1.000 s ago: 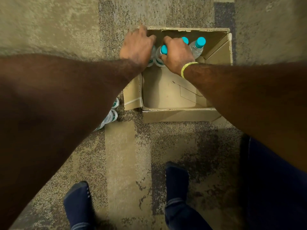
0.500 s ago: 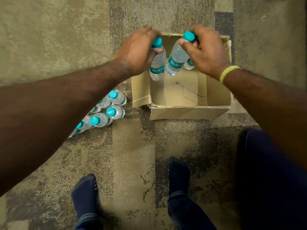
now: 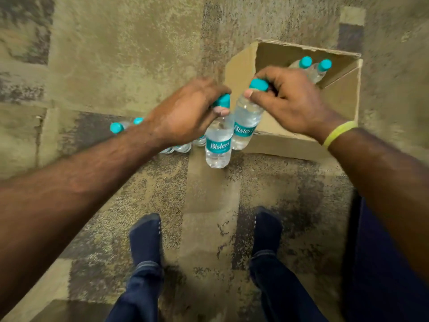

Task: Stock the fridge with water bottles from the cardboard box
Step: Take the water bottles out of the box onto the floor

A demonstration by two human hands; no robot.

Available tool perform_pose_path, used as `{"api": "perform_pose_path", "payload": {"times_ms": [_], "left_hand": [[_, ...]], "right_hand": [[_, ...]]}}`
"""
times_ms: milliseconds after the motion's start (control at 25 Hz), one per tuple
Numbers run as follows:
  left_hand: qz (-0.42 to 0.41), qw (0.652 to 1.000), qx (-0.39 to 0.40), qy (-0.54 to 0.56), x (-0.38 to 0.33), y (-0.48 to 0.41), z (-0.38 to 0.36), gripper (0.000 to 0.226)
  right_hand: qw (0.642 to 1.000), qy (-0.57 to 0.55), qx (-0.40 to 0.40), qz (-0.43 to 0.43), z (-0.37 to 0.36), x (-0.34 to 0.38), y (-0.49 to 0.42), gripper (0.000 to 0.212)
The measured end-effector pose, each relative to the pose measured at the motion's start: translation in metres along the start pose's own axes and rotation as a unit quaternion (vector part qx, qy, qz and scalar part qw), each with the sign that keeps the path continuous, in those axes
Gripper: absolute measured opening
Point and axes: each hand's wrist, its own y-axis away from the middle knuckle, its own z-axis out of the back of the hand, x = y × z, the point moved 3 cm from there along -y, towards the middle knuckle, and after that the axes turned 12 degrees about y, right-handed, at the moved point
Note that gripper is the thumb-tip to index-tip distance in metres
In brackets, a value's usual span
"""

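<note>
My left hand grips a clear water bottle by its teal cap; the bottle hangs over the carpet just left of the box. My right hand holds a second water bottle by its cap, over the box's near left corner. The two bottles hang side by side, almost touching. The open cardboard box sits on the carpet at upper right, with two teal-capped bottles standing in its far corner. No fridge is in view.
Several bottles lie in a row on the carpet to the left of the box, mostly hidden under my left forearm. My two feet in dark socks stand on the patterned carpet below the hands.
Both hands have lifted one bottle each out of the box and carried them left and toward me. The view has shifted so the box now sits further right.
</note>
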Motion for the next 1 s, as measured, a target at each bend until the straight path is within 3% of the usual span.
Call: {"api": "perform_pose_path", "payload": {"times_ms": [280,480,1000], "left_hand": [[0.171,0.985,0.036,0.002,0.062,0.121,-0.039,0.038],[0.275,0.961,-0.008,0.012,0.093,0.145,-0.059,0.041],[0.294,0.955,-0.034,-0.021,0.099,0.145,-0.087,0.046]], "right_hand": [[0.995,0.003,0.098,-0.005,-0.127,0.036,0.033,0.025],[0.989,0.076,0.123,-0.018,-0.180,0.042,0.036,0.026],[0.985,0.140,0.090,-0.043,-0.223,0.041,0.021,0.026]]}}
